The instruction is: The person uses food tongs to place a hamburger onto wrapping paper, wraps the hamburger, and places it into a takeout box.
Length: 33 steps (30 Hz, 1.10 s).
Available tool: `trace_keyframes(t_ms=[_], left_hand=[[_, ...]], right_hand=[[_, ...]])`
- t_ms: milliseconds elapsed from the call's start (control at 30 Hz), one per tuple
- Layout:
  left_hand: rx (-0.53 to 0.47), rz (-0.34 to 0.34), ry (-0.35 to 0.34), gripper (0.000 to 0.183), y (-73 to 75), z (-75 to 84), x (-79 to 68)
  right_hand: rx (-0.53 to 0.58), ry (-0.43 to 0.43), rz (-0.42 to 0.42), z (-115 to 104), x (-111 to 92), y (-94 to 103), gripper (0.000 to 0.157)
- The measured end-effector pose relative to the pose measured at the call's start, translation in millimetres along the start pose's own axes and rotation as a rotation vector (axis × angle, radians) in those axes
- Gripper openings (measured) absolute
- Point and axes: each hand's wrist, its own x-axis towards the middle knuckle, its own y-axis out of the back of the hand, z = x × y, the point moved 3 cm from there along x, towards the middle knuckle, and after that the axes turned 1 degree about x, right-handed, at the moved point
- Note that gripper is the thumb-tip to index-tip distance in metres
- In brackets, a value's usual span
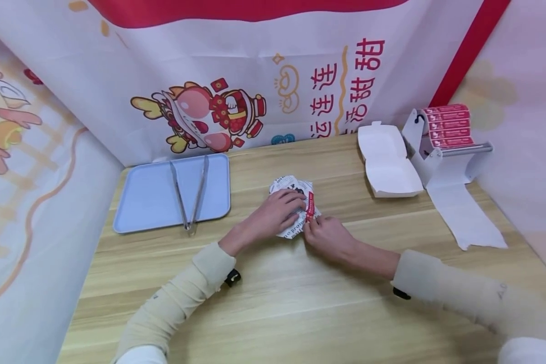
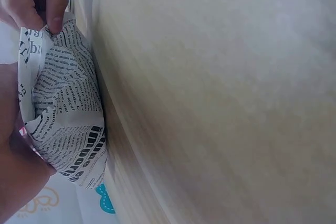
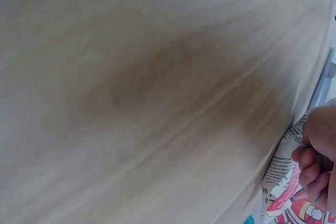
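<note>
In the middle of the table lies a flat package wrapped in newspaper-print paper [image 1: 293, 232], with folded sides in the left wrist view. My left hand [image 1: 279, 210] rests on top of it, fingers lying across the paper. A red label strip [image 1: 310, 202] runs along the package's right side. At the near end of that strip my right hand [image 1: 329, 236] pinches the label with its fingers curled. Curled fingers of the right hand [image 3: 317, 177] also show over the label in the right wrist view. What the paper wraps is hidden.
To the left, metal tongs [image 1: 180, 194] lie on a blue tray [image 1: 141, 202]. At the back right sit an open white box [image 1: 391, 172] and a label dispenser [image 1: 455, 146] with a red label roll and a trailing backing strip [image 1: 468, 217]. Printed cloth walls [image 1: 250, 55] enclose the table.
</note>
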Motion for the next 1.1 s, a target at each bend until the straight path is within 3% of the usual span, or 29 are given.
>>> trace_keyframes(t_ms=[133, 267, 400, 533, 633, 767, 900, 1100], left_hand=[[0.025, -0.026, -0.01, 0.03, -1.5, -2.3, -0.5], [0.012, -0.05, -0.006, 0.028, -1.3, -5.5, -4.0], [-0.033, -0.085, 0.02, 0.025, 0.3, -9.4, -10.0], [-0.078, -0.113, 0.046, 0.03, 1.3, -12.1, -13.3], [-0.106, -0.118, 0.049, 0.038, 1.9, -12.2, -13.0], [-0.121, -0.128, 0.038, 0.042, 1.2, -11.1, -11.8], [-0.124, -0.121, 0.038, 0.033, 3.6, -10.7, -11.0], [-0.138, -0.112, 0.047, 0.031, 11.4, -11.7, -9.0]], right_hand=[[0.038, 0.015, -0.046, 0.9, 1.4, -1.8, 0.011], [0.251, 0.015, -0.139, 10.0, 3.4, 2.3, 0.012], [0.612, -0.149, -0.232, 37.7, 6.3, 0.4, 0.016], [0.806, -0.372, -0.184, 72.7, 12.3, -16.0, 0.018], [0.918, -0.477, -0.187, 89.8, 18.0, -33.1, 0.043], [1.146, -0.608, -0.306, 97.0, 21.8, -53.7, 0.072], [1.263, -0.691, -0.347, 97.2, 24.6, -63.0, 0.078], [1.308, -0.717, -0.238, 99.3, 30.0, -58.6, 0.077]])
